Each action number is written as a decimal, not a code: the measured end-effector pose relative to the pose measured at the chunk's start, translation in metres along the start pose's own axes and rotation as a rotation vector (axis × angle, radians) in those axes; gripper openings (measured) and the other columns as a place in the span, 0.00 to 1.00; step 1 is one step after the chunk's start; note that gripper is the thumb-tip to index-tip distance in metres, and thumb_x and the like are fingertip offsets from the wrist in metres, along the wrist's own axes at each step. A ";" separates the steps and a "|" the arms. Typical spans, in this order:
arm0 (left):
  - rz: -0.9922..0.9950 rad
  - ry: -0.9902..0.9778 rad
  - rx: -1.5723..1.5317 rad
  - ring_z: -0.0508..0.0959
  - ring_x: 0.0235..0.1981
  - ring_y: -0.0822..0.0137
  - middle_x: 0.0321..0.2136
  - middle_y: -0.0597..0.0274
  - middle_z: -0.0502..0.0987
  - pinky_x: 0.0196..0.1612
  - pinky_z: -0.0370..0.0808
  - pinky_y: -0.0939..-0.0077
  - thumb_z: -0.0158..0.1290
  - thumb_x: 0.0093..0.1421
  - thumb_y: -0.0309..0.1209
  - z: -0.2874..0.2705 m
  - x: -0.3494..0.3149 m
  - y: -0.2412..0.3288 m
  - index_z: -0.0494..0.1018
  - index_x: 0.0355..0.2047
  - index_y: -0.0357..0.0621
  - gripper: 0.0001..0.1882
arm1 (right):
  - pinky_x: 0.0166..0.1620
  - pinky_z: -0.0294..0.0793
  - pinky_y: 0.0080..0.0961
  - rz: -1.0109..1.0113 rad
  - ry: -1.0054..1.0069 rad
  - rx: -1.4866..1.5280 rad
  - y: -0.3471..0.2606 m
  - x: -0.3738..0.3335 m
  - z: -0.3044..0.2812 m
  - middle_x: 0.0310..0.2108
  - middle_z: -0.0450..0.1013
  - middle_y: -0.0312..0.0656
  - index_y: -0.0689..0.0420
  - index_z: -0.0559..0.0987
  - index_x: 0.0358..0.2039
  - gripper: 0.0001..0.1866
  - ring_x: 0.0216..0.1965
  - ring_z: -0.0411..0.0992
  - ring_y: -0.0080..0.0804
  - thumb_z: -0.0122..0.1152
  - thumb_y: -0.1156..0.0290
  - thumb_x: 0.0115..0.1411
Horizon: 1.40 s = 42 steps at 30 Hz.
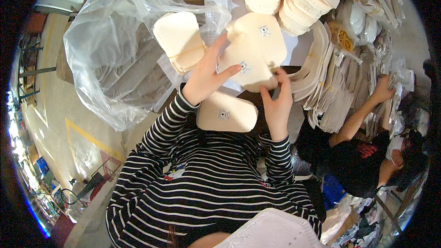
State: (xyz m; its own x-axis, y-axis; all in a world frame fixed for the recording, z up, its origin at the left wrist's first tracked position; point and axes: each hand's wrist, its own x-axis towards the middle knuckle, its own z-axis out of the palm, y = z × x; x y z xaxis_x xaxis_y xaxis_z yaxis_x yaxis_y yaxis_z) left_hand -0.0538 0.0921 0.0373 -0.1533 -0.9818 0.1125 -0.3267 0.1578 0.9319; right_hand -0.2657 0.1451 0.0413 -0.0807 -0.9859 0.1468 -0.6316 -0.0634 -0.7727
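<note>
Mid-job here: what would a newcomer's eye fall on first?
The large clear plastic bag, crumpled across the upper left. Next, the labelled cream pieces at centre, between the left fingers and right fingers. Below them, the striped top stands out.

Yellow lines [89,138] are crossing the pale floor [53,92] at left; bright light [19,183] is glaring along the lower-left rim.

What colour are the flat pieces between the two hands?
The flat pieces are pale cream; the head view shows them best.
</note>
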 end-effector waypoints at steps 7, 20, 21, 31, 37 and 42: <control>-0.037 -0.300 -0.113 0.67 0.61 0.58 0.57 0.51 0.68 0.63 0.63 0.68 0.69 0.47 0.29 -0.024 -0.010 -0.008 0.66 0.60 0.45 0.39 | 0.54 0.70 0.35 -0.166 -0.114 0.100 -0.005 -0.024 -0.009 0.49 0.70 0.50 0.59 0.74 0.53 0.24 0.51 0.70 0.49 0.61 0.85 0.55; 0.060 -0.363 -0.150 0.70 0.58 0.63 0.55 0.59 0.72 0.63 0.63 0.68 0.67 0.50 0.27 -0.024 -0.013 0.000 0.66 0.59 0.41 0.35 | 0.61 0.65 0.37 -0.181 -0.198 0.041 -0.007 -0.010 -0.009 0.59 0.63 0.54 0.60 0.63 0.66 0.38 0.60 0.65 0.50 0.61 0.83 0.54; 0.067 -0.368 -0.159 0.70 0.59 0.63 0.56 0.59 0.72 0.63 0.62 0.66 0.67 0.51 0.28 -0.022 -0.013 0.000 0.67 0.58 0.41 0.34 | 0.61 0.64 0.37 -0.185 -0.196 0.027 -0.007 -0.010 -0.008 0.60 0.63 0.54 0.60 0.62 0.67 0.38 0.60 0.64 0.51 0.62 0.82 0.55; 0.078 -0.146 -0.234 0.74 0.44 0.69 0.43 0.62 0.77 0.52 0.68 0.75 0.62 0.55 0.24 -0.014 -0.020 -0.008 0.71 0.50 0.41 0.21 | 0.65 0.60 0.44 -0.338 -0.035 -0.040 -0.005 -0.007 -0.004 0.66 0.56 0.56 0.59 0.56 0.70 0.43 0.65 0.57 0.53 0.65 0.77 0.55; -0.089 -0.238 -0.316 0.72 0.51 0.67 0.47 0.61 0.74 0.58 0.65 0.71 0.61 0.57 0.24 -0.014 -0.023 0.004 0.69 0.52 0.40 0.22 | 0.65 0.59 0.45 -0.242 -0.290 -0.177 -0.019 -0.002 -0.007 0.64 0.61 0.52 0.60 0.63 0.65 0.38 0.63 0.59 0.54 0.64 0.79 0.53; 0.085 -0.150 -0.177 0.72 0.54 0.60 0.51 0.57 0.71 0.58 0.67 0.68 0.59 0.56 0.21 -0.017 -0.019 0.001 0.69 0.52 0.41 0.22 | 0.64 0.61 0.45 -0.348 -0.257 -0.256 -0.023 0.004 -0.012 0.58 0.67 0.49 0.57 0.70 0.60 0.32 0.59 0.64 0.52 0.62 0.80 0.53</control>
State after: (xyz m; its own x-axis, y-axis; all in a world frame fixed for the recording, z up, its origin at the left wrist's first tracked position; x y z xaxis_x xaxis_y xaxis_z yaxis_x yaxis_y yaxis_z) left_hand -0.0358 0.1089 0.0421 -0.3140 -0.9370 0.1531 -0.1407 0.2054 0.9685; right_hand -0.2609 0.1442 0.0668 0.3407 -0.9213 0.1875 -0.7588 -0.3872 -0.5238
